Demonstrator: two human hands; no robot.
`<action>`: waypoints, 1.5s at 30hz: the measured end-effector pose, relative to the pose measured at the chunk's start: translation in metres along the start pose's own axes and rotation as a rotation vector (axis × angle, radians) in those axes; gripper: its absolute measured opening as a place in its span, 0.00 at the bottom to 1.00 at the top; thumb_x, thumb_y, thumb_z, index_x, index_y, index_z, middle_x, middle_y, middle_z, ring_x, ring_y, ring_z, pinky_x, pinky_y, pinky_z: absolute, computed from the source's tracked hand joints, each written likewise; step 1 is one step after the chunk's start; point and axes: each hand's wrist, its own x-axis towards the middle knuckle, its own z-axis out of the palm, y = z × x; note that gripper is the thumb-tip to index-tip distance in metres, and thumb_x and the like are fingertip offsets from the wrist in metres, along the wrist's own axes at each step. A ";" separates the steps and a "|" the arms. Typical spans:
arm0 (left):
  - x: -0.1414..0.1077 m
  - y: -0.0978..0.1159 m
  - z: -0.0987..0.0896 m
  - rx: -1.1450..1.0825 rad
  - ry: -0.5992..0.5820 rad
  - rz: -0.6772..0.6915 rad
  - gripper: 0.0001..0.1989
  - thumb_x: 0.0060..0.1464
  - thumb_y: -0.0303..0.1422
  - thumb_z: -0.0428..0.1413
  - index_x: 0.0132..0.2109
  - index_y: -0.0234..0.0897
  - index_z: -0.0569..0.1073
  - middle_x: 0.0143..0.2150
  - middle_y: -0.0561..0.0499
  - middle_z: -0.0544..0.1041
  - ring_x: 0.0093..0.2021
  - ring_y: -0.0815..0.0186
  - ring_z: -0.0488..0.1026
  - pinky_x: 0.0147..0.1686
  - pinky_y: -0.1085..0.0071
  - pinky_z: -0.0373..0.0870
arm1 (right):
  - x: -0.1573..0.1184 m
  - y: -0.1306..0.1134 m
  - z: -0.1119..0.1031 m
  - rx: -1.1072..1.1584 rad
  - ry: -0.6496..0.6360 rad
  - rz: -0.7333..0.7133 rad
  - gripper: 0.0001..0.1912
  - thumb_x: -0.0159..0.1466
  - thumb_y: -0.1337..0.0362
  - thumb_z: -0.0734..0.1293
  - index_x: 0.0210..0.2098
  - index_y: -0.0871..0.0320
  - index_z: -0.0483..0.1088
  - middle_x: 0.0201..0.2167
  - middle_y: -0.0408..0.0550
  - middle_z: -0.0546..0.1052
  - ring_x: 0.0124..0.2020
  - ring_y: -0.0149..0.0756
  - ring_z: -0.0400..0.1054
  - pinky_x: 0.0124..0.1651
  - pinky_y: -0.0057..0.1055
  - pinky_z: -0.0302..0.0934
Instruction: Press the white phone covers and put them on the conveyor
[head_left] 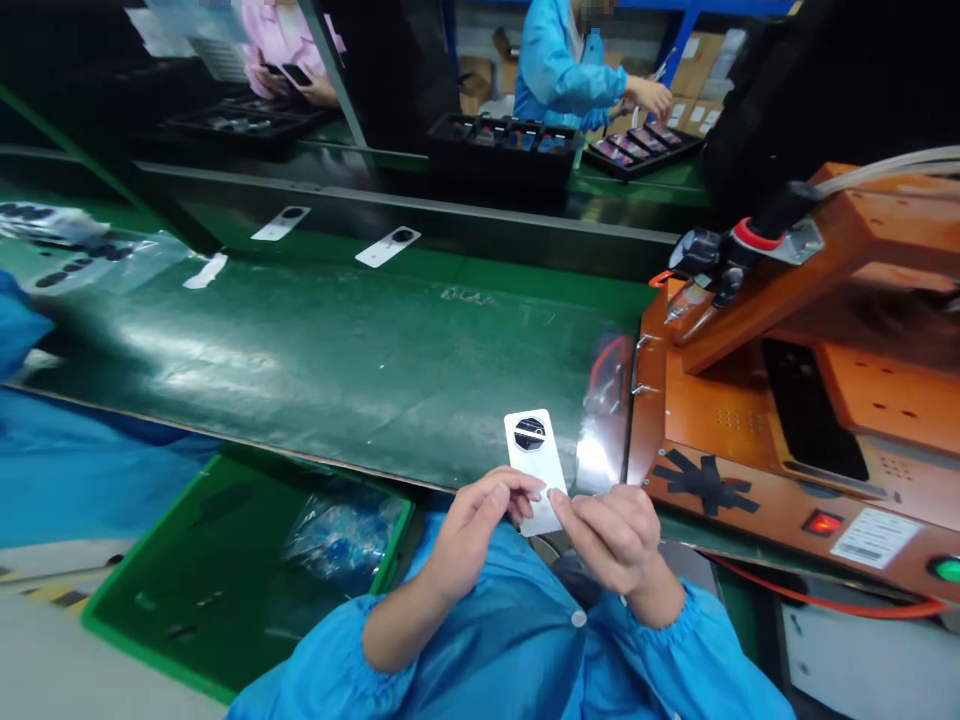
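A white phone back cover [551, 465] with a round black camera area is tilted just beyond the bench's near edge, in front of my body. At its lower right edge, my right hand [615, 530] is closed, thumb on the face and the other fingers curled. My left hand [472, 525] has its bent fingers on the lower left of the same cover, closed at that edge. Fingers hide part of the cover's lower end. Two similar white covers, one nearer [386, 248] and one farther left [281, 223], lie along the back of the green bench [322, 350].
An orange machine [675, 420] with a black-handled clamp stands at right. Below left is a green bin [150, 590] holding clear plastic [345, 535]. Bagged parts [97, 265] lie far left. Across the bench, two people work by black trays [502, 150].
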 end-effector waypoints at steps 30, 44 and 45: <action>-0.001 0.002 0.000 -0.183 0.272 -0.335 0.19 0.52 0.47 0.67 0.36 0.33 0.84 0.31 0.48 0.78 0.29 0.71 0.68 0.30 0.74 0.65 | 0.007 -0.008 0.015 -0.206 0.150 -0.289 0.09 0.64 0.74 0.71 0.41 0.55 0.80 0.32 0.45 0.76 0.34 0.33 0.65 0.35 0.34 0.63; -0.004 -0.002 -0.009 -0.118 0.230 -0.308 0.22 0.58 0.49 0.62 0.39 0.31 0.84 0.31 0.46 0.78 0.29 0.70 0.68 0.28 0.74 0.63 | 0.010 -0.010 0.020 -0.040 0.078 -0.051 0.09 0.64 0.71 0.71 0.42 0.51 0.77 0.34 0.45 0.77 0.35 0.36 0.68 0.36 0.36 0.62; -0.005 -0.001 -0.011 -0.065 0.200 -0.264 0.24 0.62 0.50 0.58 0.40 0.31 0.84 0.32 0.45 0.78 0.29 0.69 0.68 0.28 0.73 0.63 | 0.013 -0.012 0.020 0.059 0.083 0.125 0.07 0.64 0.69 0.71 0.40 0.51 0.76 0.34 0.45 0.76 0.35 0.36 0.68 0.37 0.36 0.62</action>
